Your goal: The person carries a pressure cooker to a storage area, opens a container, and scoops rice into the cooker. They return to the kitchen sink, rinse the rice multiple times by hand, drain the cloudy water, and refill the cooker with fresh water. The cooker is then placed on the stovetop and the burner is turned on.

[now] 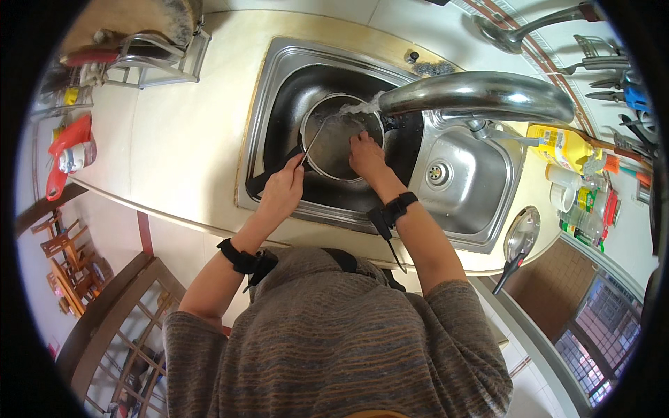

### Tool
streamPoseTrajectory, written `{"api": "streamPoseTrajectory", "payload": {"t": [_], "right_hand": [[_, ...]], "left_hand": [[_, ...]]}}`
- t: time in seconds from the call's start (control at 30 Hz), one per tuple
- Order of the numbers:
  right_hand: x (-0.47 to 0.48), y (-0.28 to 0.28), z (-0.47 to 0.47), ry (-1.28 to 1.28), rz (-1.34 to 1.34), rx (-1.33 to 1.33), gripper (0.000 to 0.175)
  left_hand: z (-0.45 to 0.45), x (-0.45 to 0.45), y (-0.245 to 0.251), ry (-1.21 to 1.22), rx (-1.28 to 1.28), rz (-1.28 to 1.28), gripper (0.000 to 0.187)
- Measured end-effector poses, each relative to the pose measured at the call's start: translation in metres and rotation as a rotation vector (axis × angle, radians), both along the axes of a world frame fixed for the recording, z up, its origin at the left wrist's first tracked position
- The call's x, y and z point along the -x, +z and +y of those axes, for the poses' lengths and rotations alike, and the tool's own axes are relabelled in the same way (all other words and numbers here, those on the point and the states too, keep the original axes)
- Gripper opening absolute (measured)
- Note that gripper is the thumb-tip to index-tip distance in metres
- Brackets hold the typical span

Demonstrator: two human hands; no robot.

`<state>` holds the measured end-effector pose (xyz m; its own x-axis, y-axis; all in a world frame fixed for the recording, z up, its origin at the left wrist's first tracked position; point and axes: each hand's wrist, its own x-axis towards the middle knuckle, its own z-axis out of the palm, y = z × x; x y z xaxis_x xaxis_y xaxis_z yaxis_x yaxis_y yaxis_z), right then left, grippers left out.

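Note:
A round, metal-rimmed pan (339, 175) with a black handle (269, 177) lies in the large basin of a steel sink (251, 125). Water runs into it from the curved faucet (470, 94). My left hand (285, 188) is closed around the near end of a thin metal utensil (318, 137), whose far end reaches into the stream over the pan. My right hand (367, 155) is inside the pan, fingers bent down at the cloudy water; whether it holds anything is hidden.
The small basin (465, 188) with its drain adjoins on the right. A glass lid (522, 235) rests at the counter's right edge, near a yellow bottle (559, 146). Ladles (515, 39) hang on the wall. A metal rack (162, 65) stands at the left back.

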<state>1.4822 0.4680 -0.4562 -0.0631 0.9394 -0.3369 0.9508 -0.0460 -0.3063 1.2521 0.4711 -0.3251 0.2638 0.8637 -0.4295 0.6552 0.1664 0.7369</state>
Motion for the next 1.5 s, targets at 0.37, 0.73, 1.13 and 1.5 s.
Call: {"api": "streamPoseTrajectory", "payload": {"t": [0.37, 0.73, 1.13, 1.5], "right_hand": [[0.008, 0.012, 0.054, -0.969, 1.761, 0.402, 0.020], [0.005, 0.020, 0.055, -0.568, 1.034, 0.117, 0.039], [0.023, 0.007, 0.065, -0.808, 1.318, 0.142, 0.029], [-0.013, 0.044, 0.032, 0.042, 0.385, -0.409, 0.031]], "left_hand": [[-0.020, 0.012, -0.013, 0.087, 0.129, -0.097, 0.019], [-0.015, -0.004, 0.015, -0.043, 0.052, -0.236, 0.015], [-0.014, -0.001, 0.004, 0.042, 0.162, -0.353, 0.026], [-0.014, -0.008, -0.025, 0.051, 0.232, -0.279, 0.031]]}}
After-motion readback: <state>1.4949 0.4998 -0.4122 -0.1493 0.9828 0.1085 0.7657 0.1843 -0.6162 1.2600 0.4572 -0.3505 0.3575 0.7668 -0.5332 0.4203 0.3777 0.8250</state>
